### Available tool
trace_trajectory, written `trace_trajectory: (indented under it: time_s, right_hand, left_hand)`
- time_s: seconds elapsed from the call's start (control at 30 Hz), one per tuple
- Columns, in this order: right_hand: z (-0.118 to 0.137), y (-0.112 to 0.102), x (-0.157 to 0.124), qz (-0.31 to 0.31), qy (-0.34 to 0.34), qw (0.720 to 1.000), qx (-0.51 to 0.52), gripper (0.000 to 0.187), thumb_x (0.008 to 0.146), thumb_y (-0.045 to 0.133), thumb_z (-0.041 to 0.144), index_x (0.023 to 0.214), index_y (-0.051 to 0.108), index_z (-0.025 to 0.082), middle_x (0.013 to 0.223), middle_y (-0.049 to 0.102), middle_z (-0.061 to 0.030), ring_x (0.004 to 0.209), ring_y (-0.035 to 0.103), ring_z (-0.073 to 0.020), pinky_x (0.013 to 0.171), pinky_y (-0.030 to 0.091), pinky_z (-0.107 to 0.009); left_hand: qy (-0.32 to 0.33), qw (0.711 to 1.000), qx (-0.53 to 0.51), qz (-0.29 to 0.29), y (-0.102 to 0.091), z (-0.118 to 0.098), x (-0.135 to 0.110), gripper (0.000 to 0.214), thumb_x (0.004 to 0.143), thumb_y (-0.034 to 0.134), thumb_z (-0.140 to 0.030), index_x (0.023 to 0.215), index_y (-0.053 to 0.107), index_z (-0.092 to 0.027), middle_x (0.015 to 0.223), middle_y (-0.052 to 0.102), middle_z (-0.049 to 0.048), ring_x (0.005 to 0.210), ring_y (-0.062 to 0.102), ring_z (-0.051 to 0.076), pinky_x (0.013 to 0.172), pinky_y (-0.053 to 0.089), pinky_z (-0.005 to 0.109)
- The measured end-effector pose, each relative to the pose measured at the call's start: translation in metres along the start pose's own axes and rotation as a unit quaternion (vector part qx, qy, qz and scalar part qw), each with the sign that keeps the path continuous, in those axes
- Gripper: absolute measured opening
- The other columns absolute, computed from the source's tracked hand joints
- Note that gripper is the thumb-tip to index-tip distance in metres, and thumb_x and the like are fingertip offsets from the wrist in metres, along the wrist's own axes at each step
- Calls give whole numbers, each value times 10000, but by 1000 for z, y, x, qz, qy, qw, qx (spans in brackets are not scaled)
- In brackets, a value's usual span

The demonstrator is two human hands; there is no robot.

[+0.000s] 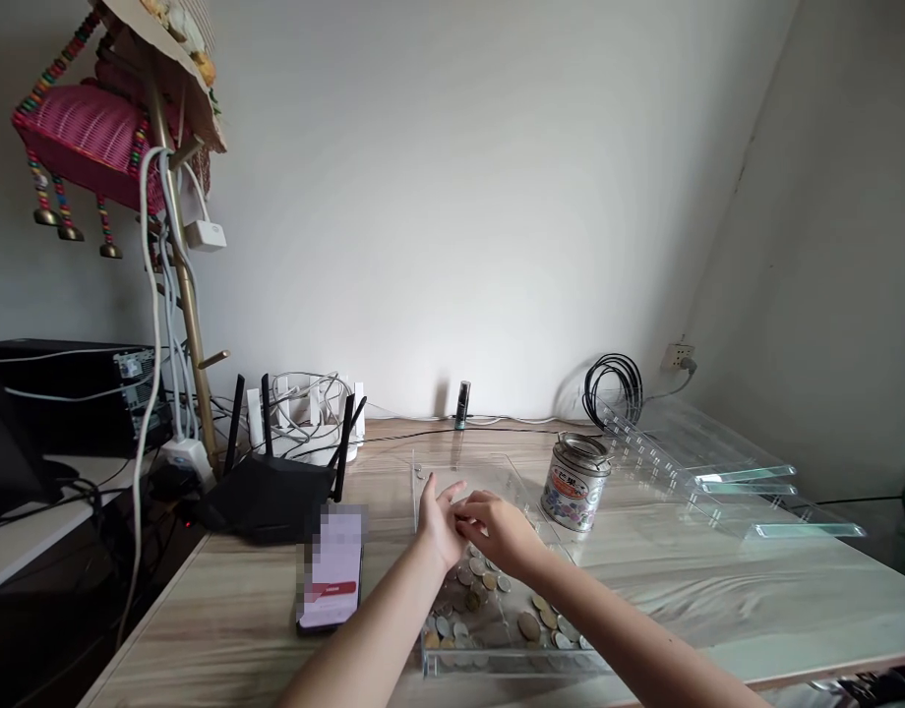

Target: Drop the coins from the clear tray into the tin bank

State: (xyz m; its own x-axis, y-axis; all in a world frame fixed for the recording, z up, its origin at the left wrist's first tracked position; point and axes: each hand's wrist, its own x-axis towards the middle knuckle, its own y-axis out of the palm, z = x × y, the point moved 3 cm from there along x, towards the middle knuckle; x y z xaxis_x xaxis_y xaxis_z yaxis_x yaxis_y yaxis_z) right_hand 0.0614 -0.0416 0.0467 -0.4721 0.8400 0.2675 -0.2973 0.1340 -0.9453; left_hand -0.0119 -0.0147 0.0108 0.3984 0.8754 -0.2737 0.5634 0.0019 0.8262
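Note:
A clear plastic tray (423,472) lies on the wooden table and holds several coins (530,624) in its near half. My left hand (439,519) hovers over the tray with its palm turned up and fingers stretched out. My right hand (495,526) is right beside it, fingers curled and pinched against the left palm; what they hold is too small to make out. A phone (332,570) with a lit screen lies left of the tray.
A round patterned tin (574,482) stands right of the tray. Clear acrylic racks (718,472) sit at the far right by a coiled black cable (613,388). A black router (271,492), white chargers and cables crowd the back left. A small dark bottle (462,404) stands at the wall.

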Motion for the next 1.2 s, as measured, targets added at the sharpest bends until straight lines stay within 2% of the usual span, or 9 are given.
trace_trajectory:
  time_s: [0.13, 0.33, 0.57, 0.7, 0.8, 0.93, 1.0, 1.1, 1.2]
  right_hand:
    - [-9, -6, 7, -36, 32, 999, -3, 243, 733, 399, 192, 664, 628, 230, 722, 606, -20, 676, 540, -151, 564, 420, -256]
    - [-98, -90, 1, -224, 236, 940, -103, 275, 770, 367, 269, 830, 627, 204, 927, 605, -55, 814, 533, -181, 572, 428, -266]
    - [-168, -116, -11, -96, 357, 916, -157, 242, 719, 442, 272, 787, 660, 193, 801, 623, -95, 828, 535, -240, 608, 412, -315]
    - [-147, -118, -7, -171, 331, 913, -168, 271, 739, 419, 262, 854, 645, 165, 875, 604, -135, 877, 513, -265, 685, 409, -376]
    - [-99, -98, -4, -222, 213, 944, -119, 321, 786, 323, 227, 932, 606, 188, 970, 580, -89, 826, 532, -187, 708, 427, -318]
    - [-21, -31, -7, -69, 4, 997, -17, 245, 754, 405, 296, 894, 605, 271, 924, 594, -11, 717, 557, -157, 608, 449, -274]
    - [3, -4, -11, -30, -8, 998, -47, 253, 754, 378, 257, 860, 607, 248, 873, 599, -32, 741, 553, -173, 590, 437, -271]
    - [9, 3, -10, -25, 1, 997, -67, 289, 769, 328, 225, 804, 615, 237, 807, 606, -41, 691, 551, -166, 555, 422, -266]
    - [-25, -32, -4, -85, 73, 992, -58, 298, 786, 327, 254, 803, 624, 252, 812, 620, -19, 632, 550, -131, 538, 424, -248]
  left_hand:
    - [-18, 998, 16, -65, -9, 3, 8, 463, 802, 237, -445, 952, 483, -83, 607, 547, 70, 482, 511, 135, 486, 394, 242]
    - [-18, 998, 5, -54, -6, 6, 5, 428, 813, 245, -419, 880, 493, -76, 809, 593, 182, 695, 596, 208, 609, 454, 309]
    - [-16, 998, 32, -52, -2, 4, 0, 360, 792, 333, -377, 853, 514, -72, 817, 598, 168, 680, 599, 184, 650, 461, 299]
    - [-2, 999, 19, -44, -5, 4, 3, 394, 784, 332, -413, 863, 513, -72, 838, 591, 171, 708, 594, 190, 664, 456, 307]
    - [27, 999, -8, -25, -5, 2, 4, 441, 767, 329, -475, 906, 511, -97, 886, 582, 156, 761, 584, 195, 682, 446, 314]
    - [45, 998, -14, 28, -2, -2, 2, 522, 732, 328, -551, 1010, 493, -142, 1011, 544, 137, 874, 550, 212, 726, 423, 324]
    - [41, 997, -13, 57, 0, -5, 0, 558, 730, 302, -571, 1056, 472, -151, 1059, 522, 138, 929, 526, 217, 753, 411, 328]
    - [44, 997, 0, 68, 2, -5, -1, 580, 732, 283, -581, 1076, 455, -146, 1064, 516, 143, 926, 525, 212, 759, 405, 324]
    - [64, 994, 84, 26, 0, 0, 1, 461, 755, 344, -501, 994, 491, -135, 981, 555, 127, 815, 556, 186, 705, 416, 304]
